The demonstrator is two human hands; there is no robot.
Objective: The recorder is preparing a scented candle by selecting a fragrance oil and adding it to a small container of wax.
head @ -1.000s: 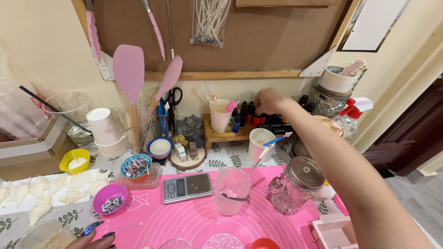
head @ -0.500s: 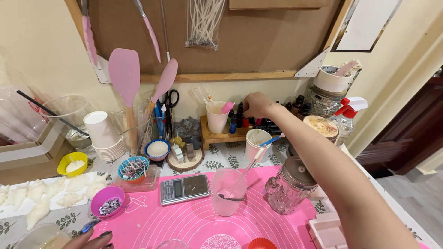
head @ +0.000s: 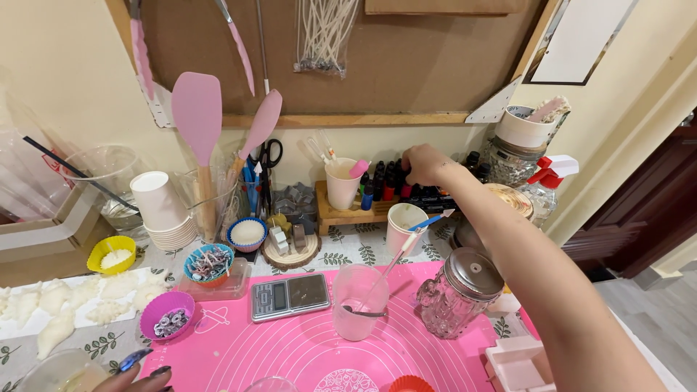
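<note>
Moved left along the rack since the earlier frame, right hand (head: 425, 164). Nearest, left hand (head: 134, 374) at the mat (head: 290, 348) edge, grip impossible to tell. Under the outstretched forearm, glass jar (head: 459, 294) and cup (head: 357, 301) with spoon: easily knocked over. Farthest, fingers curled onto small bottles (head: 385, 185) on the wooden rack; could topple neighbours.

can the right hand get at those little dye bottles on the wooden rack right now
Probably yes. The right hand is already at the row of small bottles on the wooden rack, reaching over the paper cup, with nothing blocking it.
</note>
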